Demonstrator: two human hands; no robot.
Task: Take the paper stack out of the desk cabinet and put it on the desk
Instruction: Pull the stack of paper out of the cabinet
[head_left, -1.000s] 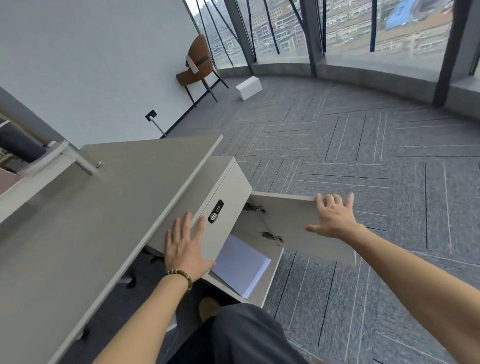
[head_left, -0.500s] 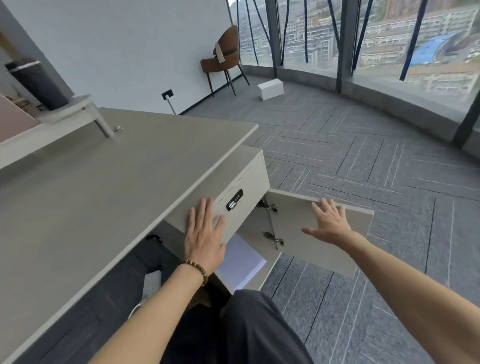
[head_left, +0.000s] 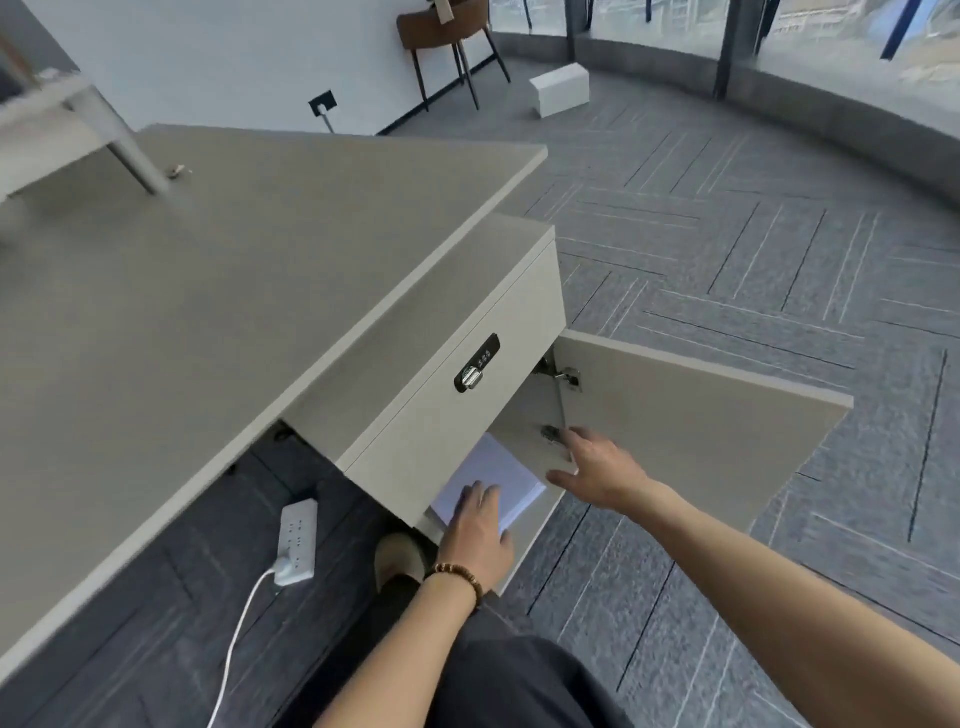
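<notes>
Head view looks down on the desk cabinet, which sits under the right edge of the counter, with its door swung wide open to the right. The paper stack lies flat on the cabinet's floor, near the front edge of the opening and partly hidden under the locked drawer front above it. The left hand rests on the near corner of the stack, fingers spread flat over the top sheet, its grip apart and not yet closed around anything. The right hand hovers just beside the stack's right side, close to the lower hinge, fingers extended and apart, holding nothing; whether its fingertips touch the paper I cannot tell. I judge this to be the reaching step, with the door already open and the lift not yet begun. The next move likely calls for both hands to slip fingers under opposite edges of the stack, pinch it so the sheets stay together, draw it out toward the front of the opening clear of the drawer front, then raise it onto the bare counter near its right edge.
</notes>
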